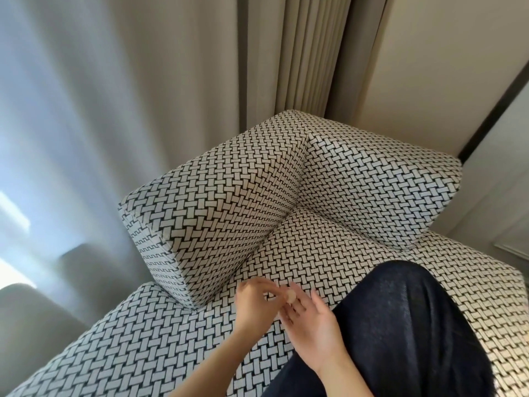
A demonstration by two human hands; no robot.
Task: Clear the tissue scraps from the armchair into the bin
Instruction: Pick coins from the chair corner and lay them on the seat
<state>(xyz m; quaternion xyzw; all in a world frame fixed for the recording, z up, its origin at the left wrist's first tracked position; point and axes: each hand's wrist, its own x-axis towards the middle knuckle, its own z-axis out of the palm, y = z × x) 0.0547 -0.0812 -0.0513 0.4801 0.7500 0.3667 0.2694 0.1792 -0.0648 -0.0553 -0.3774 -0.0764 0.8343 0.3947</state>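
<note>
**Seat hemmed on three sides**

The armchair seat (137,348) lies open toward the front left. The armrest block (223,202) walls its left, the back cushion (372,181) its rear, and a dark-trousered leg (400,325) covers its right part.

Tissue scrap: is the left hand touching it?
Touching. Head view: the left hand's curled fingertips pinch the tissue scrap, just above the right hand's open fingers.

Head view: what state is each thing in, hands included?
left hand: fingers curled, apparently pinching tissue scrap.
right hand: open, palm up, beside the scrap.
tissue scrap: small wad, held above the seat.
armchair: dark-clothed leg on seat.
sheer curtain: drawn.
</note>
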